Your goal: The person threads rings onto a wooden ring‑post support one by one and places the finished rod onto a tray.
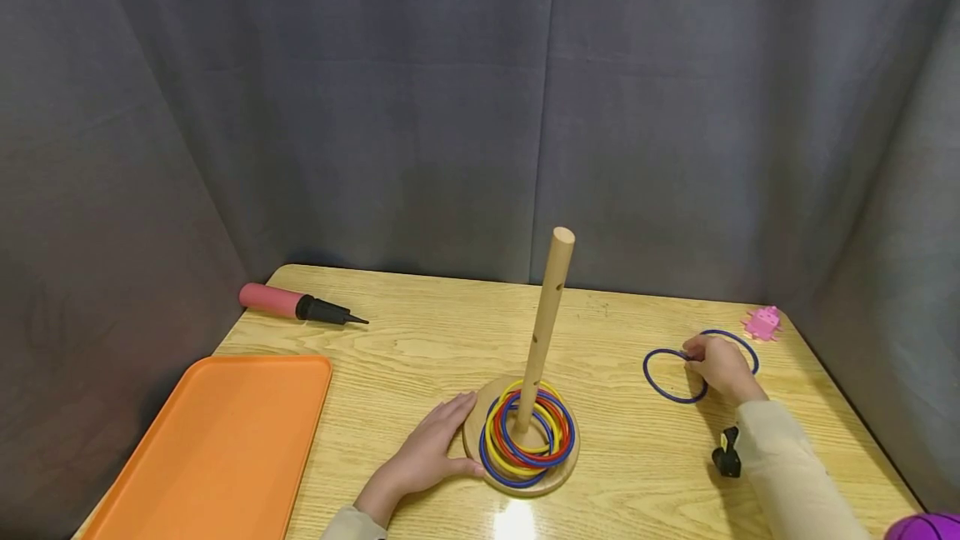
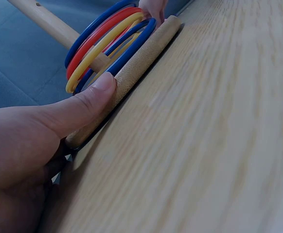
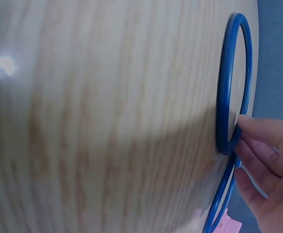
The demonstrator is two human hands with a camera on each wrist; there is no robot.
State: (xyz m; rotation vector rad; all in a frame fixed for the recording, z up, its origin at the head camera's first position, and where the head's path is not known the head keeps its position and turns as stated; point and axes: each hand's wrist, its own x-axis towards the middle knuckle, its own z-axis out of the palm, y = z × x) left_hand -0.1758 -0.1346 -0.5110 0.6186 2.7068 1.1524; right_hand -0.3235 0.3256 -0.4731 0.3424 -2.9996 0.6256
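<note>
A round wooden base (image 1: 474, 425) with an upright wooden post (image 1: 548, 315) stands near the table's middle. Blue, red and yellow rings (image 2: 105, 43) lie loosely stacked around the foot of the post. My left hand (image 1: 427, 452) rests against the base's left side, its thumb (image 2: 95, 92) laid on the rim and its fingers further back. Over on the right, my right hand (image 1: 722, 365) pinches the edge of a blue ring (image 3: 223, 92) between thumb and fingertips. A second blue ring (image 1: 751, 348) partly passes behind that hand.
An orange tray (image 1: 240, 440) lies at the left, with a red and black hand pump (image 1: 300, 305) behind it. A pink spiky toy (image 1: 763, 322) sits at the far right corner. Part of a purple object (image 1: 922, 527) shows at the lower right. Grey curtains surround the table.
</note>
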